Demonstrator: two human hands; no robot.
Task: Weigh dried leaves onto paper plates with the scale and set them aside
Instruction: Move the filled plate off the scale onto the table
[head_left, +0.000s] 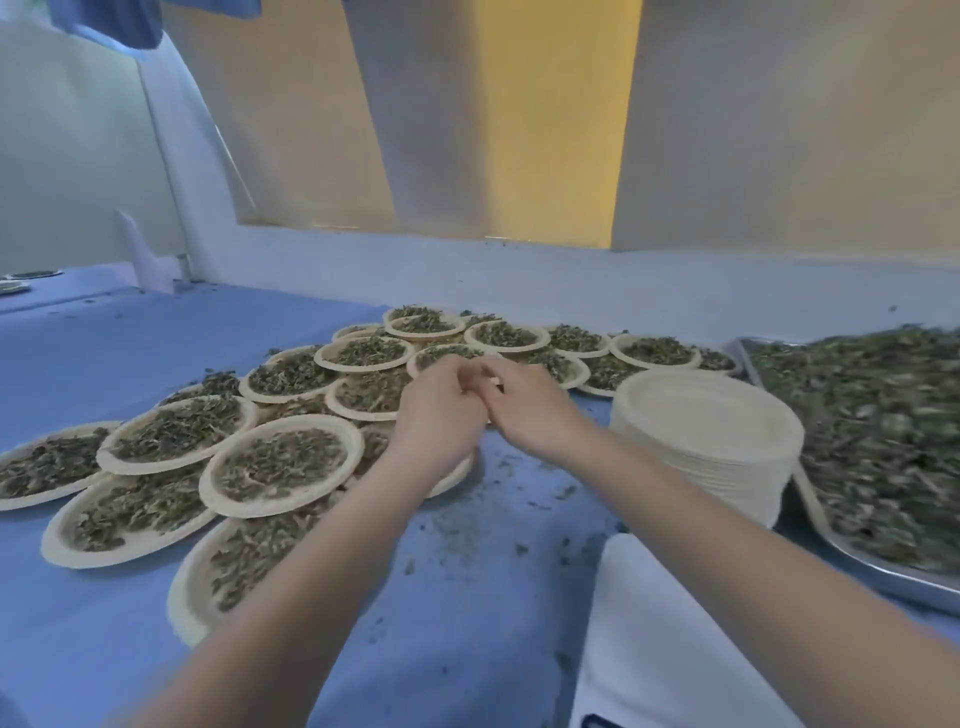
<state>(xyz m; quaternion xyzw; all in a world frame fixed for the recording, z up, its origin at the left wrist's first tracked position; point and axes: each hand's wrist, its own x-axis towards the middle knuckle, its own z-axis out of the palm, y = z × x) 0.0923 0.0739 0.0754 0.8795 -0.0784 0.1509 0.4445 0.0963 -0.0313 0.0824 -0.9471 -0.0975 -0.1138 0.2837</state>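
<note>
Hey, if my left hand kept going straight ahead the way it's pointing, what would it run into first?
Probably your right hand: the left hand points forward and right, and its fingers already meet the right hand's. Past that lie filled paper plates of dried leaves, though depth is hard to judge.

Two bare forearms come in from the near edge, one at the left and one at the right, both without sleeves as far as they show. The left hand (441, 415) and the right hand (524, 410) wear no gloves, rings, watch or wristband. No clothing shows on either arm.
</note>
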